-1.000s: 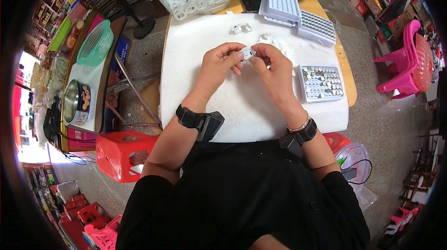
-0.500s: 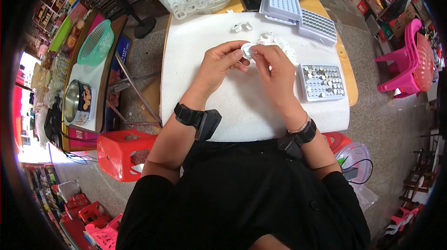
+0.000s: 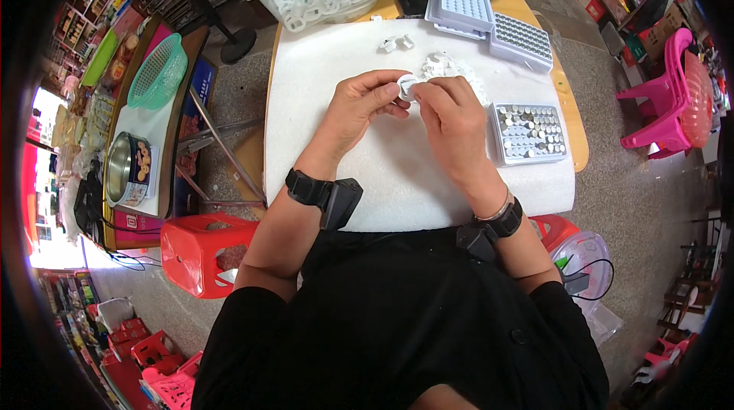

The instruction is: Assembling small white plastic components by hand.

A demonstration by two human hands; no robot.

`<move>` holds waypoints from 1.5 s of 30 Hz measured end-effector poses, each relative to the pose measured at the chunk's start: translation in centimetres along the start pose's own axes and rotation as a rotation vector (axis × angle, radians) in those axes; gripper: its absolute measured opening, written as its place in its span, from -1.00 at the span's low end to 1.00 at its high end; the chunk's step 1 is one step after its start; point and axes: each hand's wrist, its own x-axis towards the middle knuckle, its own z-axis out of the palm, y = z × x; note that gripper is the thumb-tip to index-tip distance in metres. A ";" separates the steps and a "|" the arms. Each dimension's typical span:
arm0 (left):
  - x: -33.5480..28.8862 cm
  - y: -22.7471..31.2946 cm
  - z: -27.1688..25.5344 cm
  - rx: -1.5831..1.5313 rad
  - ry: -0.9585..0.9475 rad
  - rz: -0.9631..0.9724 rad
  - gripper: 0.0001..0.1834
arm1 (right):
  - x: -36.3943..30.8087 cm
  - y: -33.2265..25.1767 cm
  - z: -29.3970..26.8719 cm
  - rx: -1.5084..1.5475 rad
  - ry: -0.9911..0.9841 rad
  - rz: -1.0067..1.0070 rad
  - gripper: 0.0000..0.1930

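White part [image 3: 406,87] between hands, above white-covered tabletop [image 3: 306,89]. Left hand [image 3: 359,108] grip: pinching part at 9 o'clock. Right hand [image 3: 456,116] grip: narrow, fingertips at part's 3 o'clock edge; whether pinching anything, cannot tell. Probably light, stiff plastic, slightly slick; thin edges may crack. Best held by outer rim. Loose white pieces [image 3: 446,68] toward 2 o'clock.

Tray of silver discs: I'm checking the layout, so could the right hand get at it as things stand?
Probably yes: the tray sits beside the right hand, nothing visible between them, though that hand is busy at a white part.
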 end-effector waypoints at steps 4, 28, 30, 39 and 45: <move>0.1 -0.1 0.0 -0.007 -0.001 0.000 -0.70 | -0.2 -0.2 0.1 0.047 0.025 0.074 -0.77; 0.1 0.0 0.2 -0.020 -0.001 0.000 -0.71 | -0.2 0.0 0.3 0.029 0.048 0.059 -0.75; 0.1 -0.2 0.2 0.010 0.009 0.006 -0.71 | -0.2 0.0 0.4 0.017 0.042 0.044 -0.74; 0.0 0.3 0.3 0.051 0.017 -0.006 -0.71 | 0.0 0.1 0.0 0.536 -0.078 0.686 -0.83; 0.1 -0.2 0.7 0.268 0.123 0.068 -0.73 | -0.1 0.6 -0.1 0.634 -0.101 0.808 -0.80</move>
